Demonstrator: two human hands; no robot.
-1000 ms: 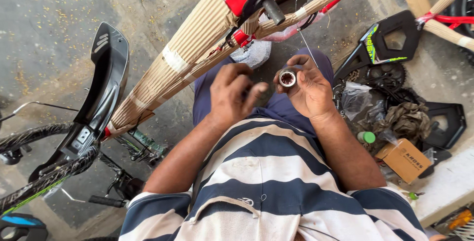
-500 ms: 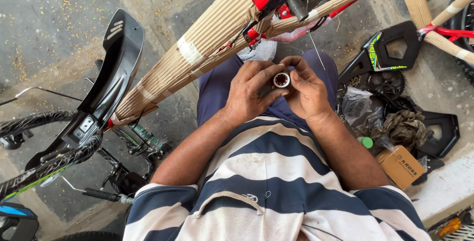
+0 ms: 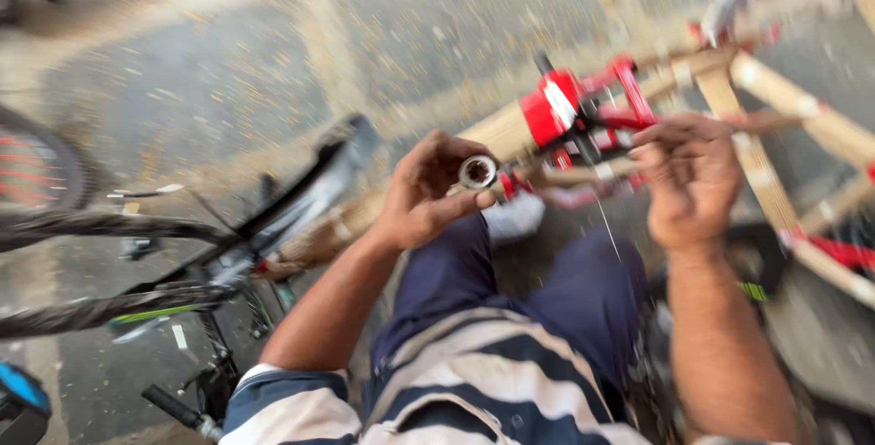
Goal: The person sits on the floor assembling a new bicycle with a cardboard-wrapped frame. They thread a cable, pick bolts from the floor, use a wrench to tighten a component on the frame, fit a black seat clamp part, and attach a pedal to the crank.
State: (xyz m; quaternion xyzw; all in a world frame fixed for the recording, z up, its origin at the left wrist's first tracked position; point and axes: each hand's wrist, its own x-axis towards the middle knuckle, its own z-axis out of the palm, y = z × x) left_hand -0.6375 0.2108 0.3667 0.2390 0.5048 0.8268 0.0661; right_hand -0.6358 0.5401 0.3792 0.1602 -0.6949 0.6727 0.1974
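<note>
Metal ring part (image 3: pixel 477 172), small, stiff and probably light, sits mid-frame pinched in the left hand (image 3: pixel 428 194); grip its outer rim. Right hand (image 3: pixel 691 181), fingers curled, reaches the red frame (image 3: pixel 583 112), seemingly holding nothing.

The left hand (image 3: pixel 428 192) holds a small metal ring (image 3: pixel 477 172) just beside the red bicycle frame (image 3: pixel 583 112); the right hand (image 3: pixel 690 176) touches that frame.

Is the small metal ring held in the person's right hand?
No, the small metal ring sits in the fingers of the left hand, while the right hand reaches toward the red bike frame.
</note>
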